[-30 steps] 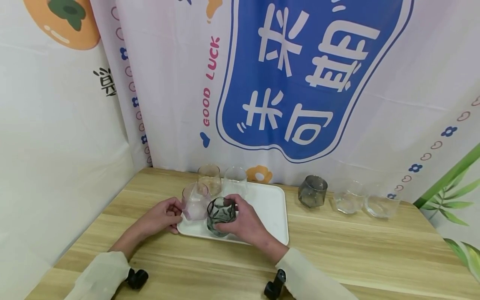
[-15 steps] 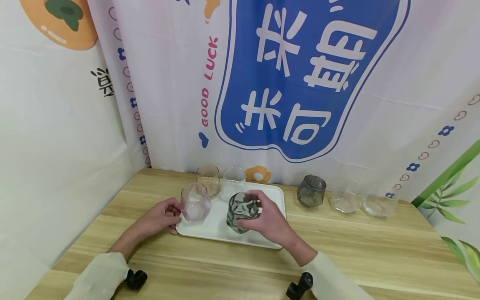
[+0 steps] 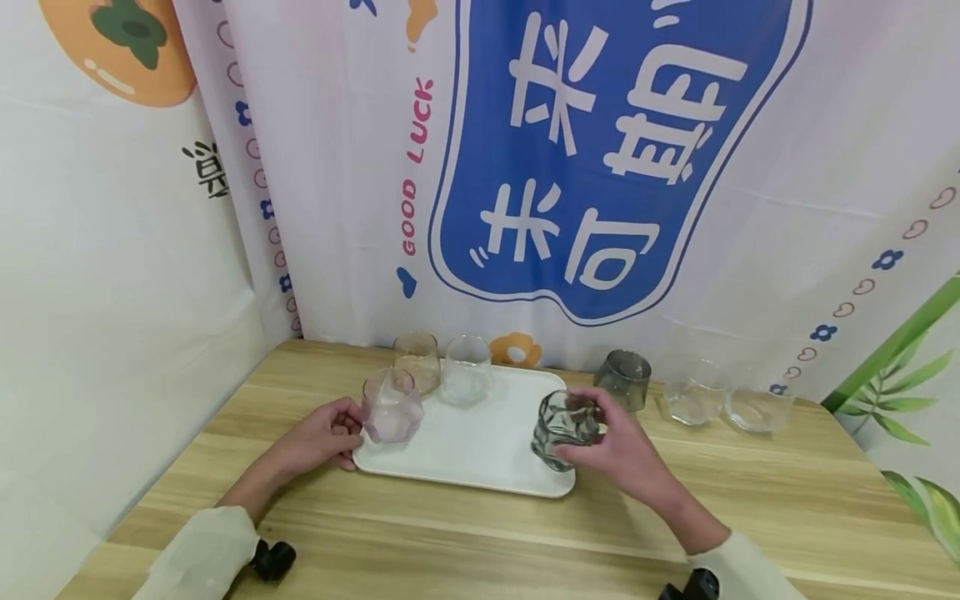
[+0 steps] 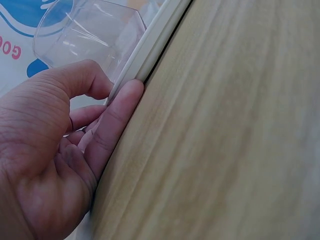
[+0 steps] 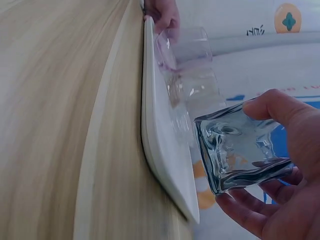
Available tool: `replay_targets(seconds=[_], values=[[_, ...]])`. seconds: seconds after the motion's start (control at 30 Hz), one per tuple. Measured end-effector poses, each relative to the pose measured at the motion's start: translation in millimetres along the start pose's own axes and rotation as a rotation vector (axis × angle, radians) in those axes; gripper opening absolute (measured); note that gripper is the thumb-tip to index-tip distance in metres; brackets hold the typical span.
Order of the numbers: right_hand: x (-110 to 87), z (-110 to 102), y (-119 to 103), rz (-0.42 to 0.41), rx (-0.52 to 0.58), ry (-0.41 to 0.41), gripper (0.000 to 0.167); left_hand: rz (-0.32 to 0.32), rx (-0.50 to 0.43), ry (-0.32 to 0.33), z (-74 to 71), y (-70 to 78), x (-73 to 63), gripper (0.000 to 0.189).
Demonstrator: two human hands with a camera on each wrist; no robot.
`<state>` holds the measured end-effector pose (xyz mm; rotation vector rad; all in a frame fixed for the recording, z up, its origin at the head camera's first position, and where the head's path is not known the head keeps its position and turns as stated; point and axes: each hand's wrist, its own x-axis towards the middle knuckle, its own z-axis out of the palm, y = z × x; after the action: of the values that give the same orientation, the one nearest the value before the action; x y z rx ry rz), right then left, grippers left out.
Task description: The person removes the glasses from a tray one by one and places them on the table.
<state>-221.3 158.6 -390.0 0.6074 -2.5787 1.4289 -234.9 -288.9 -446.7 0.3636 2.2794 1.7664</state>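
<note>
My left hand [image 3: 333, 433] pinches the left end of a white tray [image 3: 480, 467]; in the left wrist view the thumb and a finger [image 4: 117, 112] lie on its rim. My right hand [image 3: 626, 446] grips a dark grey-green faceted drinking glass [image 3: 562, 433] round its side. This glass hangs over the tray's right end, and the right wrist view shows a gap between it and the tray. Beside my left hand a pinkish glass [image 3: 392, 408] stands upright on the tray. Behind it on the tray are an amber-tinted glass [image 3: 417, 362] and a clear glass [image 3: 467, 375].
Off the tray, to the right, a dark grey glass [image 3: 624, 379] stands on the wooden table [image 3: 420, 533], partly behind my right hand. Two clear glasses [image 3: 693, 400] are farther right. A printed curtain [image 3: 345, 250] hangs along the back of the table.
My right hand has carried the grey-green glass rightward, from beside the pinkish glass to over the tray's right end. My left hand has stayed at the tray's left end.
</note>
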Motion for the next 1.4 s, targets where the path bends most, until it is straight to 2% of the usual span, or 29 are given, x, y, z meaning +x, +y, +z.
replay_targets(seconds=[0.27, 0.5, 0.87, 1.1, 1.4], values=[[-19.3, -39.3, 17.3, -0.020, -0.077, 0.065, 0.070, -0.004, 0.003, -0.001, 0.6, 0.3, 0.9, 0.029], [-29.4, -71.8, 26.8, 0.027, -0.122, 0.092, 0.073, -0.007, 0.022, 0.007, -1.4, -1.7, 2.3, 0.028], [-46.0, -119.4, 46.0, 0.120, -0.258, 0.146, 0.077, -0.005, 0.022, 0.002, -0.8, 1.2, 1.1, 0.029], [-56.9, -146.4, 66.6, 0.113, -0.326, 0.205, 0.074, -0.024, 0.023, 0.007, 0.0, 1.2, 0.3, 0.029], [-72.6, -176.3, 90.9, 0.156, -0.366, 0.259, 0.073, -0.021, 0.016, 0.006, 0.4, 0.1, 0.8, 0.030]])
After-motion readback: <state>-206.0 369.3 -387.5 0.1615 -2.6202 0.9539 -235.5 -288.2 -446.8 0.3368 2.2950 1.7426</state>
